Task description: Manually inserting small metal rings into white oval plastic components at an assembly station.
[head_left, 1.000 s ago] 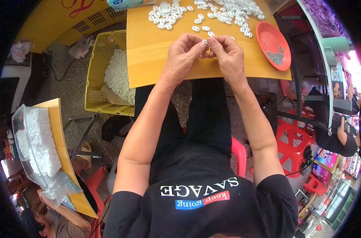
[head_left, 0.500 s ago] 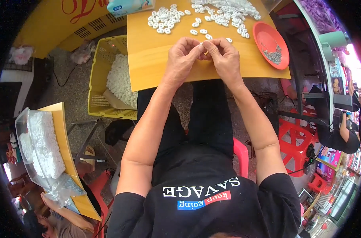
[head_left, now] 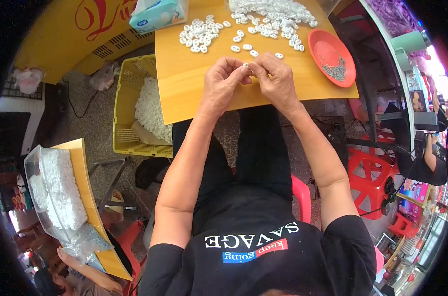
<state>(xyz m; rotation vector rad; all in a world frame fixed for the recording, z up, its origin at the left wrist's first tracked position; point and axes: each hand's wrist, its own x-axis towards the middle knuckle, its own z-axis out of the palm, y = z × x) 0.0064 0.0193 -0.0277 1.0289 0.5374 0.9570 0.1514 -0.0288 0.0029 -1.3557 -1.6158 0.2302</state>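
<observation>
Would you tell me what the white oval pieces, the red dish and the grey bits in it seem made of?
White oval pieces: probably moulded plastic, uniform in shape; gloss unclear.
Red dish: likely smooth plastic, evenly coloured with a soft sheen.
Grey bits: perhaps metal, given their silvery look, too small to confirm.
</observation>
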